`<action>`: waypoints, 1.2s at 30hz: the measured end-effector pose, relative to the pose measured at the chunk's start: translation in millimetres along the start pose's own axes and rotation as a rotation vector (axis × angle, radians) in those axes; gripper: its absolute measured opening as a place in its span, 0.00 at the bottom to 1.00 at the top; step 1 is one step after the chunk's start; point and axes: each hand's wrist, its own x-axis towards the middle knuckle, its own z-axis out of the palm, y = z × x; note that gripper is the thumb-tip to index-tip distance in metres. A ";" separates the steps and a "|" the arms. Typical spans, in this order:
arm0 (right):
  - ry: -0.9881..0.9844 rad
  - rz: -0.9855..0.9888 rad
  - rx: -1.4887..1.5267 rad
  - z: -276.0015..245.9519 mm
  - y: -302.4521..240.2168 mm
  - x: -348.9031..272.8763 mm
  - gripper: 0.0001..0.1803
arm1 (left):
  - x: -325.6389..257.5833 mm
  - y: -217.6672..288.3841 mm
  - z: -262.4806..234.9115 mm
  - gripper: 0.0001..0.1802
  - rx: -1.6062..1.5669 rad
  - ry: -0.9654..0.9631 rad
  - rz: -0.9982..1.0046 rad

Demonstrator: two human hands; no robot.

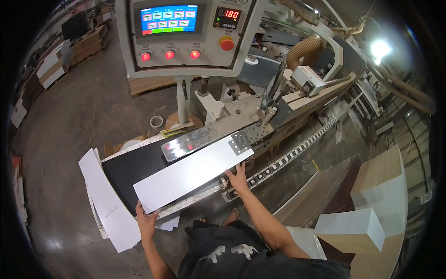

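A long white panel (190, 171) lies flat and slanted across the bed of an edge-banding machine (288, 109). Its far right end reaches under a metal plate full of holes (240, 142). My left hand (146, 219) grips the panel's near left corner, thumb toward the right. Farther along, my right hand (238, 179) holds the panel's near long edge close to the machine, thumb and fingers against it. A polished metal cover (186, 144) runs along the panel's far side. Black belt-like surface (123, 169) shows to the left of it.
A control box (186, 65) with a lit screen, red lamps and a red stop button stands above the bed. White sheets (111, 209) lie at the bed's left end. A roller track (292, 153) extends right. Stacked boards (348, 228) stand at my right.
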 end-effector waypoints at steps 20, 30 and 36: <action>-0.070 -0.228 -0.040 -96.3 49.4 67.3 0.45 | 15.3 34.9 127.2 0.36 0.820 0.140 0.219; -0.008 -0.281 0.061 -168.8 108.9 146.1 0.46 | 32.5 26.7 219.6 0.36 0.973 0.163 0.392; -0.038 0.258 0.804 -230.6 78.0 150.0 0.42 | 42.1 25.1 280.4 0.37 0.957 0.103 0.387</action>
